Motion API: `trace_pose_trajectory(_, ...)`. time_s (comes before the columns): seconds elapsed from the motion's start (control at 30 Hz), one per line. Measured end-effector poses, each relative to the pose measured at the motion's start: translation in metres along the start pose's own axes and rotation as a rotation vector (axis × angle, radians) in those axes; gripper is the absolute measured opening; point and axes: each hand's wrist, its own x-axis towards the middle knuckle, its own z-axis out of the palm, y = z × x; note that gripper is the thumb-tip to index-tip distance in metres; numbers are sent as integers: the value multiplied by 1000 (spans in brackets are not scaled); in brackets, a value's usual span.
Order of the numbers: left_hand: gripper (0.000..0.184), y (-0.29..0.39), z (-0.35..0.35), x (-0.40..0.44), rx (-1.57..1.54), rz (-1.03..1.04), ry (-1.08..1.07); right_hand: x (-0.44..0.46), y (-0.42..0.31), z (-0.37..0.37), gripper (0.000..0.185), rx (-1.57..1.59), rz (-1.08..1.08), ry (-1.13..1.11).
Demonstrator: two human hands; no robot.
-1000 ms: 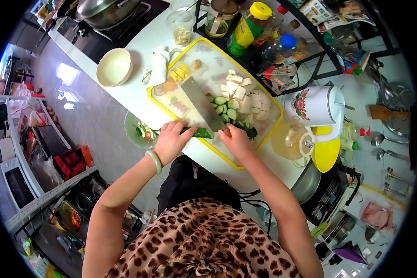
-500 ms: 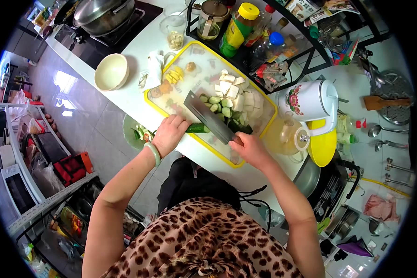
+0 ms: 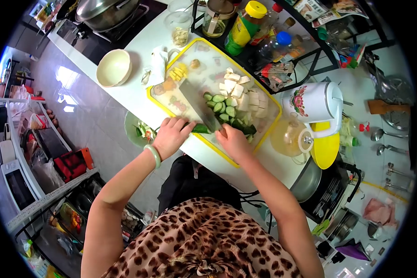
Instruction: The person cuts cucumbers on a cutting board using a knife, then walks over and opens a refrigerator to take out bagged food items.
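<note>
My left hand (image 3: 172, 134), with a pale bangle at the wrist, presses its fingers on a length of cucumber (image 3: 200, 129) at the near edge of the cutting board (image 3: 152, 96). Closed around the handle of a cleaver (image 3: 197, 105) is my right hand (image 3: 234, 141). The blade stands across the cucumber, just right of my left fingertips. Cut cucumber pieces (image 3: 223, 106) lie beyond the blade. White cubes (image 3: 236, 88), perhaps tofu, are heaped beside them. Yellow slices (image 3: 177, 72) and a small round brown piece (image 3: 195, 63) rest toward the board's far left.
A cream bowl (image 3: 114, 68) stands left of the board. Below the counter edge is a green bowl of scraps (image 3: 141, 132). Bottles (image 3: 245, 28) on a black rack line the back. A white floral kettle (image 3: 306, 102) and a glass teapot (image 3: 285, 135) stand right.
The cleaver and my right hand have shifted left, and the blade sits closer to my left fingers. My left hand stays on the cucumber. The whole view has shifted slightly.
</note>
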Motion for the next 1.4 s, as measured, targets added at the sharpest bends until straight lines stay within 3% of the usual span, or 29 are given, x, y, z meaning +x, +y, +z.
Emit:
trace_pose_trajectory(0.1, 48, -4, -13, -9, 48, 29, -44, 5, 12, -14, 30, 193, 150, -30)
trace_pose_trajectory(0.2, 43, -7, -16, -5, -22, 49, -25, -4, 11, -39, 30, 248, 180, -47)
trace_pose_trajectory(0.23, 41, -9, -15, -1, -31, 28, 3, -4, 14, -43, 30, 180, 98, -36)
trace_pose_trajectory(0.47, 33, -17, 0, 10, -87, 36, 44, -17, -20, -68, 34, -7, 116, -205)
trace_pose_trajectory(0.83, 33, -15, 2, 5, -87, 17, 28, 7, -14, -37, 30, -145, 90, -308)
trace_pose_trajectory(0.97, 37, -12, -6, 0, -27, 16, 29, 8, -6, 2, 30, -10, -16, -39)
trace_pose_trajectory(1.07, 41, -14, -11, -14, -42, 37, -9, 12, 6, -3, 31, 187, 142, -95)
trace_pose_trajectory(1.2, 46, -18, -12, -14, -81, 37, -33, 3, -1, -29, 32, 137, 129, -114)
trace_pose_trajectory(1.4, 35, -19, 3, 2, -136, 49, 49, -13, -14, -61, 31, 18, 59, -171)
